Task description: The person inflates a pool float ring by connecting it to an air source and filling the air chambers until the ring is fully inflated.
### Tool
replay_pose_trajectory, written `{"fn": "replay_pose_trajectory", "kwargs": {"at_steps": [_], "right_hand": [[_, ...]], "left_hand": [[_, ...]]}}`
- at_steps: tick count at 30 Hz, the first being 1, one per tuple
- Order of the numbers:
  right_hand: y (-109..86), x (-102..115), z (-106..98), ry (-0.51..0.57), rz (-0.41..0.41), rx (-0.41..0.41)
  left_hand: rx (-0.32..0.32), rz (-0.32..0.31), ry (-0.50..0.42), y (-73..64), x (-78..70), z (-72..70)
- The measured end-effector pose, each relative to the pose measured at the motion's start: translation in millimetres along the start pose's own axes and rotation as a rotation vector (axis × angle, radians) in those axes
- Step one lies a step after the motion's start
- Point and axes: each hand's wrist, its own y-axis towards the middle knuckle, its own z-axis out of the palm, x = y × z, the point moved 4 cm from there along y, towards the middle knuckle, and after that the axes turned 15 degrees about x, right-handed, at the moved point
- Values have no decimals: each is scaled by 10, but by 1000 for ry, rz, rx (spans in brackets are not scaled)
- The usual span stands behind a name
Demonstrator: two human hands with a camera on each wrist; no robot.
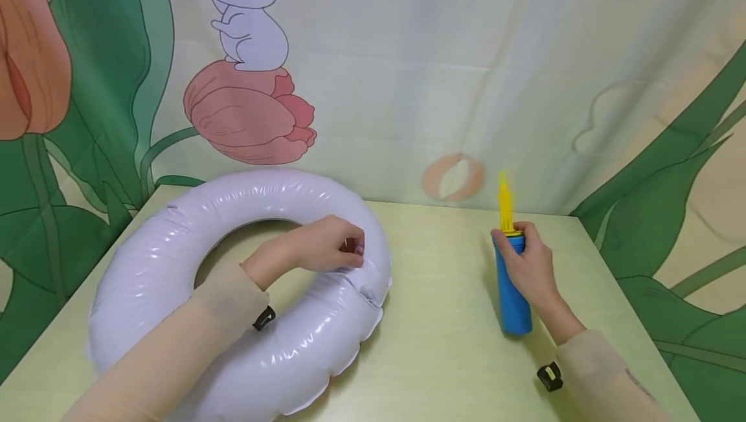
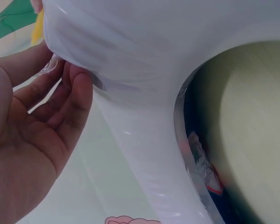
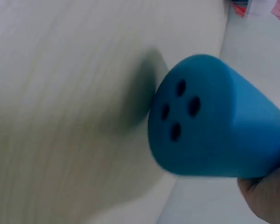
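Observation:
A puffed-up white swim ring (image 1: 140,279) lies across the left half of the table. Over its right side, my left hand (image 1: 326,244) pinches a small clear valve (image 2: 50,65) between thumb and fingers, as the left wrist view shows. To the right of the ring, my right hand (image 1: 533,270) grips a blue hand pump (image 1: 515,309) near its top. The pump's yellow nozzle (image 1: 506,211) points up and away from me. Several dark holes show in the pump's blue end face (image 3: 203,135) in the right wrist view, close over the table.
The pale wooden table (image 1: 431,318) reaches back to a printed curtain (image 1: 373,85) with flowers and a white rabbit. Black clips hang at both sleeves, one by the left cuff (image 1: 264,318) and one by the right cuff (image 1: 588,364).

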Motion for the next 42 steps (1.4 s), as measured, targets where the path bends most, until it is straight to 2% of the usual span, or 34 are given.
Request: {"fn": "replay_pose_trajectory", "kwargs": {"at_steps": [7,11,15,18,21,24,26,28,30,33,37,40,42], "right_hand": [[46,-142,143,-113,153,221],[54,-238,223,-150,247,308],[48,-293,268,-185,301,343],[37,-255,265,-234,287,313],[26,-85,248,-302,189,235],[12,218,290,-325,2,181],[-1,462,378,-294,-144,196],[-17,699,503,-245,-276,248],[-43,927,642,-194,-375,315],[-78,1200,851,-123,-475,393],[-85,1478,1072,-57,-571,413],[-60,1599,1206,-37,-597,405],[-42,1641,1279,-32,-585,394]], "left_hand": [[8,-9,1,25,44,23],[13,-14,-11,24,60,34],[20,-10,-27,21,67,36],[27,-9,-40,6,64,21],[48,-17,-73,-14,70,2],[77,-48,-134,-44,98,-17],[99,-69,-207,-66,115,-29],[110,-86,-287,-83,132,-42],[121,-75,-352,-95,138,-52],[126,-51,-342,-99,140,-63],[122,-14,-291,-113,145,-78],[104,-12,-340,-139,188,-71],[88,-3,-398,-168,214,-65]]}}
